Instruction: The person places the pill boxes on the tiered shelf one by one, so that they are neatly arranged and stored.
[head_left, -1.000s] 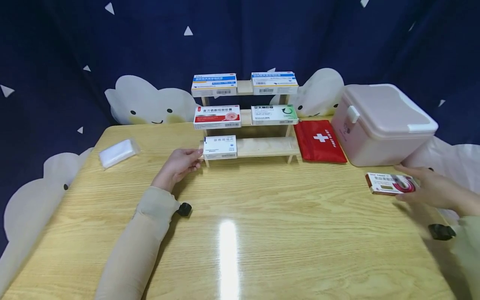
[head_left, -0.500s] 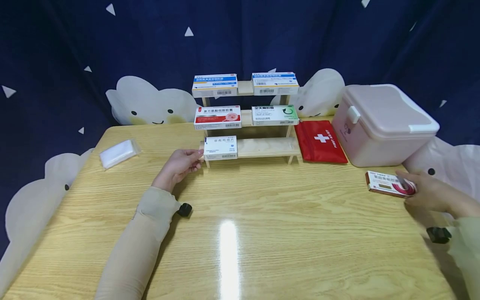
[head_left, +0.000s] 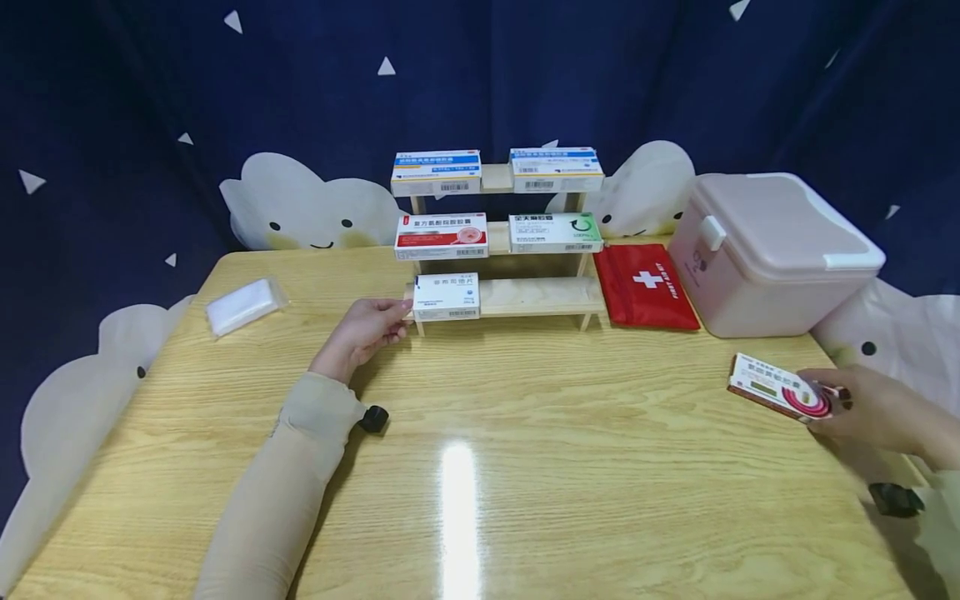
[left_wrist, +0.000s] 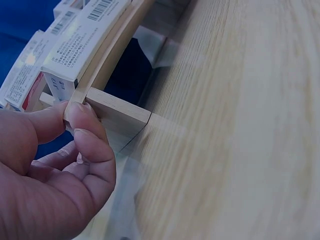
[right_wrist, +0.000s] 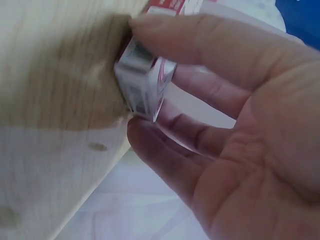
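My left hand (head_left: 367, 329) pinches the left end of the bottom tier of a wooden three-tier shelf (head_left: 540, 293); the left wrist view shows thumb and forefinger on the board's edge. Beside those fingers a white medicine box (head_left: 446, 297) lies on that tier. At the table's right side my right hand (head_left: 873, 408) grips the right end of a white and dark-red medicine box (head_left: 776, 385) between thumb and fingers. In the right wrist view the thumb lies along one side of this medicine box (right_wrist: 145, 75), with fingers on the other.
A red and a green medicine box (head_left: 555, 233) lie on the middle tier, two blue-striped boxes (head_left: 437, 172) on top. Right of the shelf are a red first aid pouch (head_left: 647, 287) and a pink lidded storage box (head_left: 772, 258). A clear plastic packet (head_left: 243, 307) lies at the left.
My right hand has closed round the dark-red medicine box and turned it slightly, its right end now nearer me. The left hand keeps its hold on the shelf.
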